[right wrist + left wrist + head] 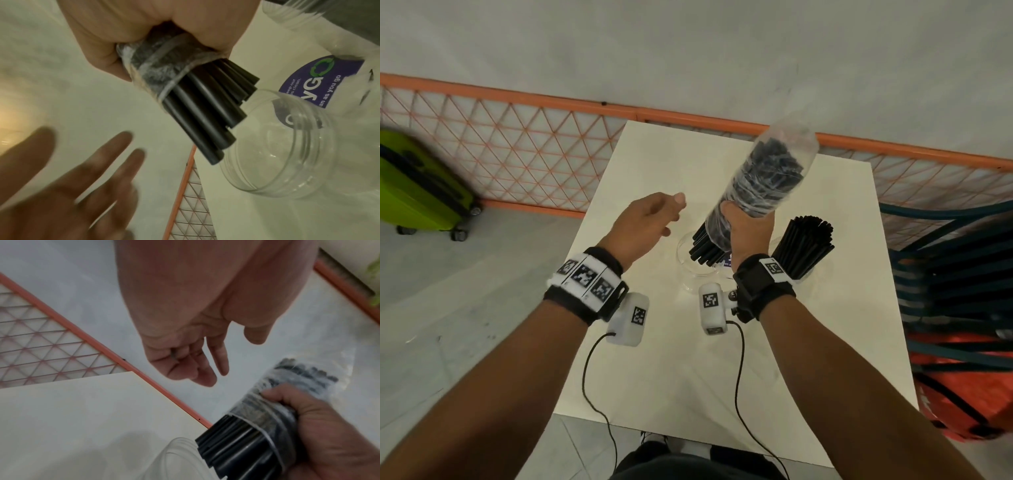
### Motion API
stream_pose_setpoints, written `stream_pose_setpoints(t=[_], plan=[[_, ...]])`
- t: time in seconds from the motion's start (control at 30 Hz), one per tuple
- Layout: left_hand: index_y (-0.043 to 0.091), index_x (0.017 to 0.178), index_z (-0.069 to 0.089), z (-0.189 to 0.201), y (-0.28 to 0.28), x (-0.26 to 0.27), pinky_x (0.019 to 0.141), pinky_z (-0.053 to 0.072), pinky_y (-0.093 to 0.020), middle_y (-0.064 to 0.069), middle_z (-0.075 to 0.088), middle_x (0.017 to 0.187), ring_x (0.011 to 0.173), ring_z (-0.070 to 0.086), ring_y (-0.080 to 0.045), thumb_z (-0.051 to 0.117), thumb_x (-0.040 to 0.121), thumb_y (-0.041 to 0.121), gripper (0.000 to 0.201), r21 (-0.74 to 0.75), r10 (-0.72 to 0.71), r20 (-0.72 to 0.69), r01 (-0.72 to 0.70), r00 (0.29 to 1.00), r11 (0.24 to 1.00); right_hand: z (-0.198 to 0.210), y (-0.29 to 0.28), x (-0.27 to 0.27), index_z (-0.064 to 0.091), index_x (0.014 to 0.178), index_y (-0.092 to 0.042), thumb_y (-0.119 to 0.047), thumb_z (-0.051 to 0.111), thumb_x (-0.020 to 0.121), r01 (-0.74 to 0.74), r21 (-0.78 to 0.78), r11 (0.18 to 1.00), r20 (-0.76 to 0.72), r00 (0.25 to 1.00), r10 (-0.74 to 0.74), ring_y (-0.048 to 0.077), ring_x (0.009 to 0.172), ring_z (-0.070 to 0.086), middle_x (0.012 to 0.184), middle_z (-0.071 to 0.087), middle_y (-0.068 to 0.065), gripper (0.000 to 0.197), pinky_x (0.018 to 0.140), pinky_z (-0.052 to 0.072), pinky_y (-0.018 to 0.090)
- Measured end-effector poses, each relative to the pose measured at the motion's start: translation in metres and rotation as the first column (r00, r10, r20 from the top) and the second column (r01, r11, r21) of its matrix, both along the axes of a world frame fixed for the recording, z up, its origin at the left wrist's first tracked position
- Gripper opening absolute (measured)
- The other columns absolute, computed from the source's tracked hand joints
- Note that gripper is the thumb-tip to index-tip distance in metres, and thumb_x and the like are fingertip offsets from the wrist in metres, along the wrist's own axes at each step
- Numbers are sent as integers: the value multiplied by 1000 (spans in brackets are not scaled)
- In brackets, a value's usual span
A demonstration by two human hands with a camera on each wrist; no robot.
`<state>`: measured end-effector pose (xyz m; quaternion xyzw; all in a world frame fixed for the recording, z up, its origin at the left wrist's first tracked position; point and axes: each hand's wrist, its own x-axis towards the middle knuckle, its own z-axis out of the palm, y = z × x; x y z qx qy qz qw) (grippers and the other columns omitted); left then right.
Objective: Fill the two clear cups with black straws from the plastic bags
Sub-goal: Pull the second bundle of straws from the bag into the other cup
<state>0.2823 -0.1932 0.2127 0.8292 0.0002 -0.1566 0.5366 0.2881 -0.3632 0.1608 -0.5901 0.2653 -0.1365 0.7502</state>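
Black straws poke from the open lower end of a clear plastic bag, which the right hand grips around its middle, fingers wrapped tight. The bag tilts, closed end up and away, straw tips just over the mouth of an empty clear cup standing on the white table. The left hand hovers just beside the bag, fingers loose and spread, holding nothing. To the right, a second cup already stands packed with straws. Judging by this, the second cup is being filled. Next, the straws need guiding down into the cup while the bag is drawn off them, probably with the free hand helping.
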Motion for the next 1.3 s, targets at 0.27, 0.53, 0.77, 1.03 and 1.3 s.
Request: stream_pose_setpoints(t=[0.27,0.53,0.77,1.03,1.3], plan=[[24,100,70,-38,79,-97,59,46,-12,-1,73,95,70,63,-4,60,96,33,14,51,140,-116,-135,983,989,-28,6,-4,58,118,-11,-9,82,72,-70,-84,994,-44,997,67,2,88,68,103,70,-4,52,84,55,23],[29,99,71,-76,100,-165,63,47,-23,6,74,89,77,66,-19,62,94,28,9,89,180,-232,-163,956,983,-38,5,-19,53,123,-23,-27,87,69,-130,-119,984,-30,991,127,0,107,62,117,64,-12,64,100,47,22],[31,100,70,-84,98,-163,67,50,-30,2,72,91,79,68,-21,65,91,35,10,88,121,-207,-105,971,991,-15,-4,-24,55,128,-6,-20,82,74,-58,-74,996,64,996,63,6,107,66,118,67,4,62,98,53,29],[31,102,70,-86,89,-156,68,49,-27,13,69,88,79,66,-21,65,91,38,14,62,68,-210,-56,975,997,11,-28,-41,62,122,-16,-43,76,79,155,48,987,134,978,-160,25,110,67,118,69,11,52,100,51,45],[40,97,69,-95,81,-156,67,49,-26,11,71,91,77,67,-18,66,89,41,8,69,27,-211,-12,977,998,6,-124,-117,66,92,-27,-39,55,94,254,-55,966,-12,967,-255,12,74,63,83,64,-2,17,66,51,30]])
